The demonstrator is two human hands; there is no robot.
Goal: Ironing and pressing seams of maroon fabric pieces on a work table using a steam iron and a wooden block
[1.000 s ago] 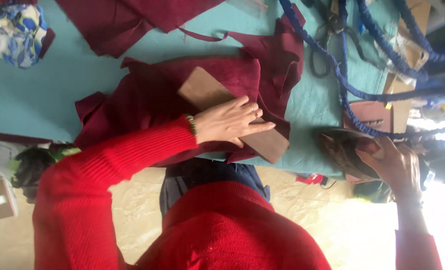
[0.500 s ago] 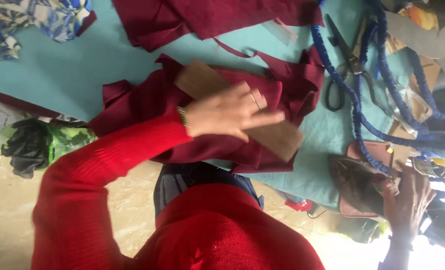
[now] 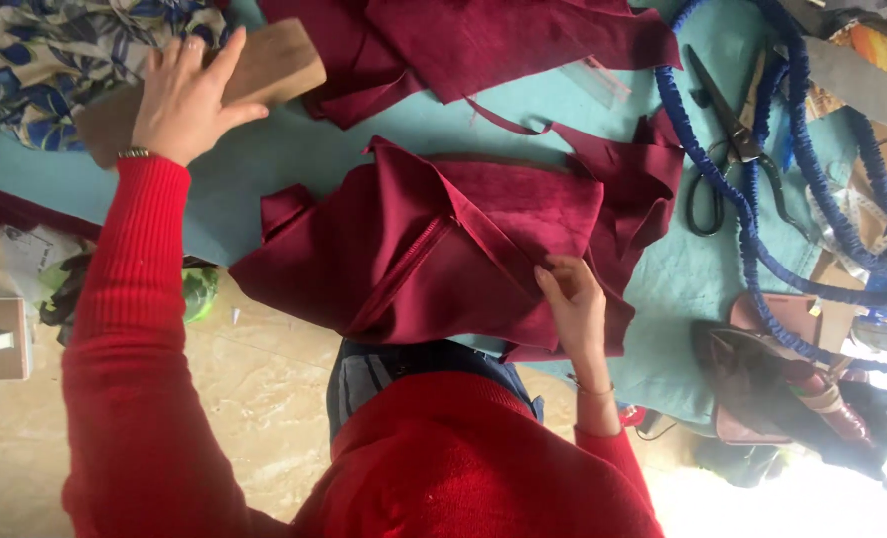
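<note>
Fold-setting judged in hand: maroon fabric [image 3: 434, 249] edge is pinched by right hand [image 3: 573, 309], wooden block [image 3: 276, 62] is clasped by left hand [image 3: 184, 100] up-left of the fabric; a taut, steady edge is called for next.

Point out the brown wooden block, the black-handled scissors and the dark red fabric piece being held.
Brown wooden block [image 3: 269, 62], head view, bare end past the fingers.
Black-handled scissors [image 3: 735, 139], head view, pivot.
Dark red fabric piece [image 3: 434, 249], head view, middle fold.

Seen from a single head-worn camera, looking steeply down and close over a teal table [image 3: 294, 164], with red sleeves [image 3: 130, 329] framing the bottom edge.
</note>
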